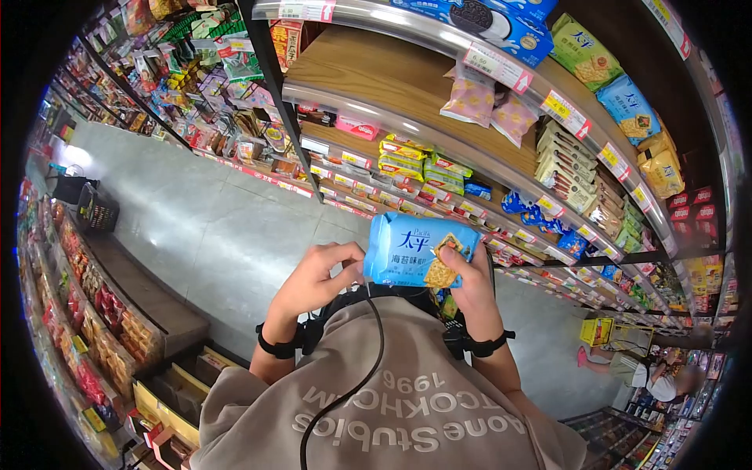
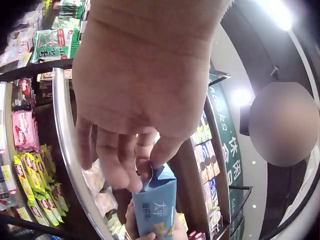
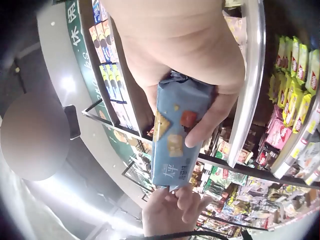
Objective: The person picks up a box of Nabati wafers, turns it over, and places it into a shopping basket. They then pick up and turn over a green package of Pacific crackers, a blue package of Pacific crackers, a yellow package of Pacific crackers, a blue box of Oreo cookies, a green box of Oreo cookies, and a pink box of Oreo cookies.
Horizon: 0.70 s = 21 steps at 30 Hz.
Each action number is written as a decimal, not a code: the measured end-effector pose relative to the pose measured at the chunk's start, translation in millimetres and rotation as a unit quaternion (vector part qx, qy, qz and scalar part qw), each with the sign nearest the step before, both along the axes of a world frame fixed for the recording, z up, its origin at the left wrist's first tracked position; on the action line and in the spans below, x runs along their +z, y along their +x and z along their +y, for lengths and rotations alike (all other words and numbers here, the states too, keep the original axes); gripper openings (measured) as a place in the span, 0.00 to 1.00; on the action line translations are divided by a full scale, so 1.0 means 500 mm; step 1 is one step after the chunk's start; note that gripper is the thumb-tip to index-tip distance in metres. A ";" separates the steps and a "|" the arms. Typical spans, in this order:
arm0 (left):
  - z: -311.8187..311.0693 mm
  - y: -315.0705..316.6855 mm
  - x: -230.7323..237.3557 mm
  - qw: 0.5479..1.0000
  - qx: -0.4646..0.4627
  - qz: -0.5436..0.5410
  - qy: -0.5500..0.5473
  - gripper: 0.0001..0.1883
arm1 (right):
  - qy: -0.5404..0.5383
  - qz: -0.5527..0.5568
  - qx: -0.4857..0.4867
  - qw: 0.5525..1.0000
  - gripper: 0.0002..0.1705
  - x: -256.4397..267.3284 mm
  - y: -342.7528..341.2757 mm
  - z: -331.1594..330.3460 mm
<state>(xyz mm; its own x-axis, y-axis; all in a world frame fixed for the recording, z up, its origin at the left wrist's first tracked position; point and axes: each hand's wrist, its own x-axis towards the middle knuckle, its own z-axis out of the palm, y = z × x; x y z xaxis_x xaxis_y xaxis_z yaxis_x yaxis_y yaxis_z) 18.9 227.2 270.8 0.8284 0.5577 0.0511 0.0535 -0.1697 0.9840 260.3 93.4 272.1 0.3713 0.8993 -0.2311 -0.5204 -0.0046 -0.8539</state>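
A blue cracker packet (image 1: pixel 407 249) is held level in front of the chest, its printed face up to the head view. My right hand (image 1: pixel 471 286) grips its right end, thumb on the front. At the other end, my left hand (image 1: pixel 319 278) pinches the packet's edge between thumb and fingers. The left wrist view shows the left fingers (image 2: pixel 145 170) on the crimped end of the packet (image 2: pixel 157 205). In the right wrist view the right hand (image 3: pixel 195 65) wraps the packet (image 3: pixel 177 130), with the left hand (image 3: pixel 172 210) at the far end.
Snack shelves (image 1: pixel 376 70) rise in front, holding similar blue packets (image 1: pixel 627 108) at upper right. Packaged goods (image 1: pixel 102 321) line the left side. A dark basket (image 1: pixel 97 208) stands on the floor at far left. A person (image 1: pixel 658 380) is at the right, near a yellow basket (image 1: pixel 597 331).
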 end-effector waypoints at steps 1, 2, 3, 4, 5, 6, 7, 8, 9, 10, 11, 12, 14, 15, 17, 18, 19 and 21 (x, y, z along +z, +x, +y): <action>0.001 -0.006 0.001 1.000 -0.014 0.002 -0.021 0.06 | 0.008 -0.005 0.004 1.000 0.27 -0.001 -0.006 0.001; 0.003 -0.009 0.000 0.999 -0.029 0.004 -0.042 0.07 | 0.015 -0.009 0.008 1.000 0.27 -0.002 -0.010 0.003; 0.007 -0.013 -0.003 0.998 -0.035 -0.006 -0.051 0.08 | 0.014 -0.015 0.004 1.000 0.28 -0.006 -0.015 0.005; 0.013 -0.018 -0.010 0.997 -0.042 -0.015 -0.061 0.09 | 0.012 -0.021 0.000 1.000 0.28 -0.012 -0.022 0.007; 0.018 -0.020 -0.013 0.996 -0.047 -0.024 -0.073 0.10 | 0.007 -0.025 -0.002 1.000 0.29 -0.016 -0.025 0.009; 0.021 -0.019 -0.015 0.997 -0.045 -0.016 -0.057 0.11 | 0.004 -0.037 0.004 0.999 0.29 -0.012 -0.027 0.009; 0.028 -0.019 -0.009 0.998 -0.043 -0.005 -0.041 0.12 | 0.001 -0.047 0.010 0.999 0.29 -0.005 -0.030 0.012; 0.036 -0.019 -0.004 0.999 -0.042 0.007 -0.023 0.13 | 0.000 -0.056 0.016 0.998 0.30 -0.004 -0.033 0.017; 0.039 -0.018 -0.002 0.999 -0.033 0.019 0.011 0.13 | 0.004 -0.072 0.024 0.997 0.31 -0.015 -0.031 0.018; 0.037 -0.016 -0.002 0.999 -0.031 0.031 0.011 0.13 | 0.001 -0.071 0.026 0.997 0.30 -0.016 -0.035 0.018; 0.039 -0.013 -0.003 0.999 -0.031 0.041 0.013 0.13 | -0.001 -0.071 0.027 0.997 0.30 -0.012 -0.037 0.021; 0.043 -0.010 -0.003 0.998 -0.031 0.050 0.018 0.13 | -0.001 -0.072 0.026 0.997 0.30 -0.011 -0.038 0.024; 0.048 -0.009 -0.013 0.998 -0.021 0.054 0.013 0.13 | 0.000 -0.073 0.017 0.997 0.30 -0.023 -0.035 0.027; 0.051 -0.009 -0.017 0.998 -0.015 0.057 0.010 0.12 | 0.001 -0.071 0.014 0.997 0.30 -0.022 -0.035 0.029; 0.059 -0.007 -0.013 0.999 -0.022 0.041 0.025 0.12 | 0.004 -0.071 0.015 0.997 0.30 -0.025 -0.034 0.029; 0.063 -0.006 -0.012 0.999 -0.026 0.033 0.032 0.12 | 0.005 -0.073 0.019 0.997 0.30 -0.028 -0.031 0.029; 0.068 -0.005 -0.012 0.999 -0.029 0.032 0.029 0.12 | 0.008 -0.077 0.023 0.997 0.29 -0.030 -0.029 0.029; 0.078 -0.006 -0.014 0.999 -0.037 0.031 0.022 0.12 | 0.007 -0.046 0.011 0.999 0.29 -0.029 -0.027 0.027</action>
